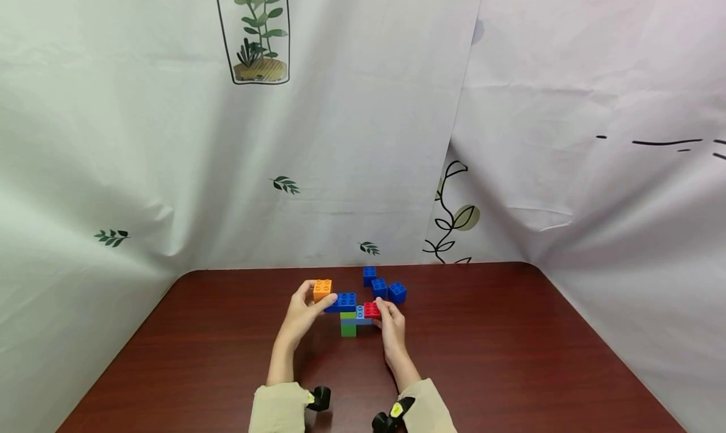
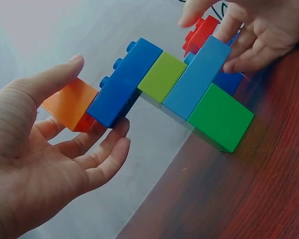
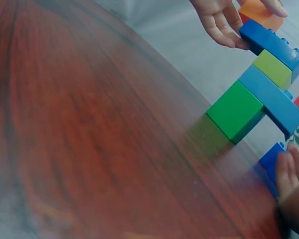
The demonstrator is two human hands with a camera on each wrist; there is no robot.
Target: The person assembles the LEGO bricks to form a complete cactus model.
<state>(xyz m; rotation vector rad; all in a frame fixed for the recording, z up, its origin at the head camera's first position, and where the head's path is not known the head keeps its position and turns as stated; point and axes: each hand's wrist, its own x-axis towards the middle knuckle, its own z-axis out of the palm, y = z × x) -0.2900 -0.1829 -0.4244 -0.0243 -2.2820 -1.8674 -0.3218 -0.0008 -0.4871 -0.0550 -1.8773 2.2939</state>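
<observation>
A toy-brick structure stands on the table in front of me. At its foot is a green brick (image 2: 222,119); a long light blue brick (image 2: 197,82), a lime brick (image 2: 163,79) and a long dark blue brick (image 2: 124,82) are stacked above. An orange brick (image 1: 322,287) is at the left end and a red brick (image 1: 371,309) sits on the right end of the light blue one. My left hand (image 1: 297,319) grips the orange brick, fingertips reaching under the dark blue brick. My right hand (image 1: 392,332) pinches the right end, thumb at the red brick, fingers below the light blue one.
Three loose blue bricks, the back one (image 1: 369,275), the middle one (image 1: 379,287) and the right one (image 1: 397,292), lie behind the structure. The brown table (image 1: 510,357) ends at a hanging white cloth (image 1: 363,137) with printed plants.
</observation>
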